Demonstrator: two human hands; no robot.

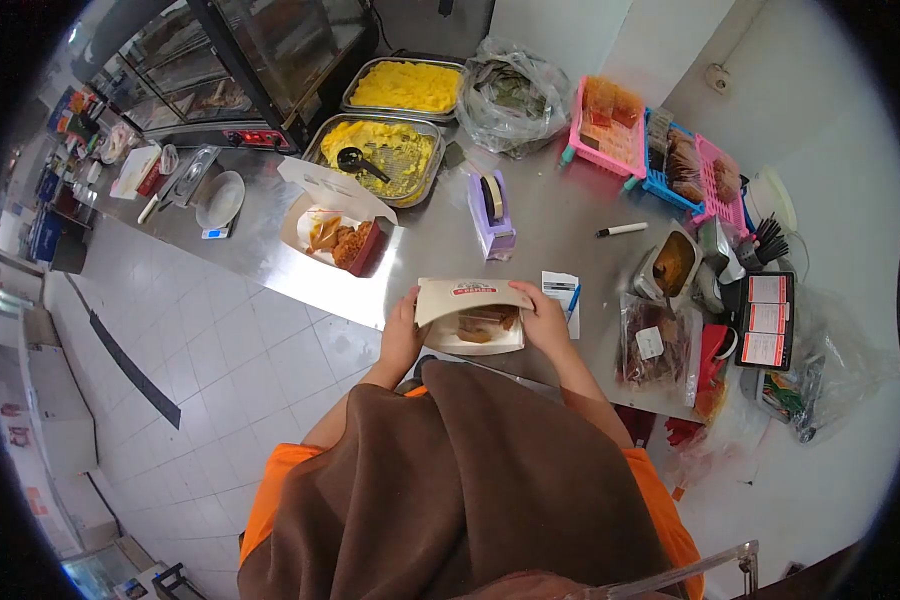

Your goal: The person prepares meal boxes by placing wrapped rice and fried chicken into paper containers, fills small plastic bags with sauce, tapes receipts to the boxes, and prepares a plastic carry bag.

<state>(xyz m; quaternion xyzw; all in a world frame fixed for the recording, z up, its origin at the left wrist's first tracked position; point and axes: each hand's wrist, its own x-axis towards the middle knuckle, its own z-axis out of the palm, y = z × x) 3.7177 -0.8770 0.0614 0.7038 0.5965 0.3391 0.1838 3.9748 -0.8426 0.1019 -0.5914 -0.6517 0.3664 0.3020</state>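
Note:
At the front edge of the metal counter is a cardboard food box (450, 340) with its lid (470, 297) partly lowered and a red printed label on top. Brownish food shows inside, but its kind is hard to make out. My left hand (402, 328) holds the box at its left side. On the other side my right hand (544, 320) grips the lid's right edge. A second box (305, 240) stands open further left, containing fried chicken (352, 245) and a white wrapped portion with brown sauce. A purple tape dispenser (492, 225) stands behind the held box.
Two metal trays of yellow food (405, 85) sit at the back, the nearer with a black scoop (360, 163). Rightward are a pink basket (610, 140), a marker (622, 230), a sauce container (670, 265), a bagged item (655, 350) and a tablet (767, 320). A glass display cabinet (240, 80) stands back left.

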